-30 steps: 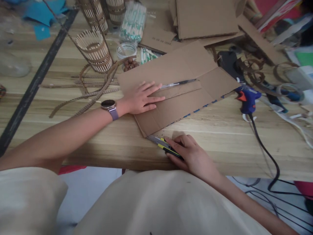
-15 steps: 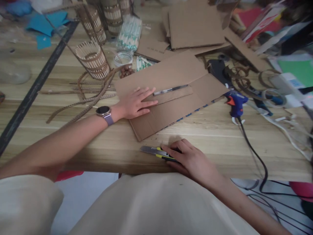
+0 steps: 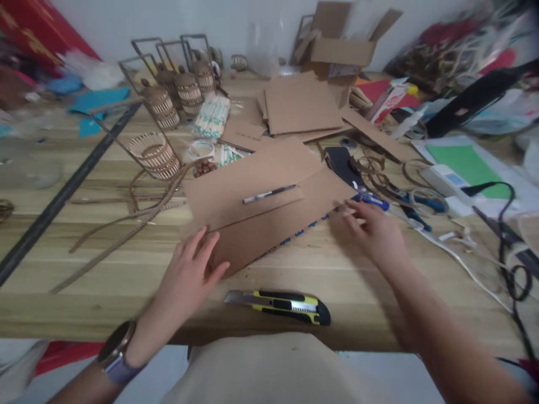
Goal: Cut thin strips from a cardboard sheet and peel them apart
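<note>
A folded sheet of brown cardboard (image 3: 252, 238) lies at a slant on the table, and a pen (image 3: 269, 193) rests on it. My left hand (image 3: 189, 272) is at the sheet's near left corner, thumb and fingers apart. At the right corner is my right hand (image 3: 374, 233), slightly blurred, with loosely bent fingers that look apart; whether they touch the edge I cannot tell. Nearest to me lies a yellow and black utility knife (image 3: 290, 306), blade out and pointing left, with neither hand on it. My right hand partly hides a blue glue gun (image 3: 373, 200).
To the left stand a slatted basket (image 3: 155, 157) and loose cardboard strips (image 3: 138, 224). Several lidded baskets (image 3: 189, 92), a bag of sticks (image 3: 213, 115) and stacked cardboard (image 3: 303, 106) sit behind. Scissors (image 3: 416, 213), tape and a white cable (image 3: 455, 258) lie right.
My right hand has let go of the utility knife and moved up to the cardboard's right corner. My left hand has slid off the sheet's middle to its near left corner. The view has tilted up.
</note>
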Available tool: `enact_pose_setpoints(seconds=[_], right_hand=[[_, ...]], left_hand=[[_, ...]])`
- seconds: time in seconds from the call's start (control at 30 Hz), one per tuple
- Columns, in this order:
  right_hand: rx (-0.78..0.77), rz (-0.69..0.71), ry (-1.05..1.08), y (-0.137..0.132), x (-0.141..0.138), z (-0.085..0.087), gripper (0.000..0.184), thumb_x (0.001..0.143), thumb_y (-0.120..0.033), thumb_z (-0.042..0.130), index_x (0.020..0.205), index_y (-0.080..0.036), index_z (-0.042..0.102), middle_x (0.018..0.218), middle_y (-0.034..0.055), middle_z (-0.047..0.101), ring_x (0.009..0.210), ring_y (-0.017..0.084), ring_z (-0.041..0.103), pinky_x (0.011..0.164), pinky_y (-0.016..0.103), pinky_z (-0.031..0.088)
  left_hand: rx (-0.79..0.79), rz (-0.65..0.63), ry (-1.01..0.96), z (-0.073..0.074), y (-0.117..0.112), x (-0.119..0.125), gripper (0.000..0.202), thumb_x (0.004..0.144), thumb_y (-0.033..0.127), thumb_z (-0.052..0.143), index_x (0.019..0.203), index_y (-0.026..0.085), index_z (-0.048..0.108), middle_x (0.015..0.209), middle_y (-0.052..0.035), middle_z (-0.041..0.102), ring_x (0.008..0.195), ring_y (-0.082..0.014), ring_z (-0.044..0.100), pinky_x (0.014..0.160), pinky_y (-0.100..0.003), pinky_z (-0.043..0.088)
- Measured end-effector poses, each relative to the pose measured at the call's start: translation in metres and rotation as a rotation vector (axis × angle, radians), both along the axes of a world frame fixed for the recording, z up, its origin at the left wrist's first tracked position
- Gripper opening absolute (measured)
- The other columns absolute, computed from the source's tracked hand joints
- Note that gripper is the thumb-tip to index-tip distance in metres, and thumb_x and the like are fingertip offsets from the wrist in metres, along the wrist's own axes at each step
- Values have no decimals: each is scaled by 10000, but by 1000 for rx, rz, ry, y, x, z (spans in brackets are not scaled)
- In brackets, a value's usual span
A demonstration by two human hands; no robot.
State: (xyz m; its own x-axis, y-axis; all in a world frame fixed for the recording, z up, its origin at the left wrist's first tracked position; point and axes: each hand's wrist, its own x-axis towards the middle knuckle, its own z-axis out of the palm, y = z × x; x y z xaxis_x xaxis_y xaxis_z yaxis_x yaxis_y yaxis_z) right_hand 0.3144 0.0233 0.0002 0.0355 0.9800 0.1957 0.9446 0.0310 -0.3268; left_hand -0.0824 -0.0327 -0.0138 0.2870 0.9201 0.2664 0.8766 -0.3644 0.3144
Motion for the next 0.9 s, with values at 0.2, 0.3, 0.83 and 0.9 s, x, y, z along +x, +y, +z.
enact_pose_setpoints(seconds=[0.2, 0.3, 0.83, 0.9], right_hand=[[-58, -32, -306, 67, 13, 2, 518, 1001, -327, 397, 1399, -44, 569, 1215, 245, 689, 1154, 351, 634, 1015, 469, 478], [-93, -28, -402, 81, 8, 0, 481, 1003, -349, 407, 1376, -120, 605, 1166, 219, 710, 1107, 374, 643, 945, 488, 486], [-134, -60, -345, 92, 5, -1, 403, 960, -462, 474, 1042, -165, 733, 999, 210, 753, 952, 399, 681, 778, 508, 500], [-158, -56, -350, 88, 2, 3, 410, 976, -456, 456, 1066, -161, 727, 1017, 208, 751, 981, 394, 675, 799, 507, 493]], left_hand=[[-409, 453, -810, -2, -1, 9, 729, 877, 525, 627, 1491, 196, 412, 1549, -192, 453, 1349, -318, 550, 1097, -480, 484], [-455, 630, -1110, 4, 9, 15, 702, 801, 471, 722, 1425, 261, 479, 1508, -121, 510, 1294, -274, 582, 1096, -416, 470], [-14, 486, -963, 10, 92, 2, 238, 852, 421, 595, 982, 222, 585, 1104, -67, 665, 1080, -212, 644, 941, -349, 513], [-24, 458, -896, 10, 107, -4, 212, 844, 381, 599, 971, 212, 609, 1145, -87, 654, 1144, -234, 620, 1017, -390, 475]])
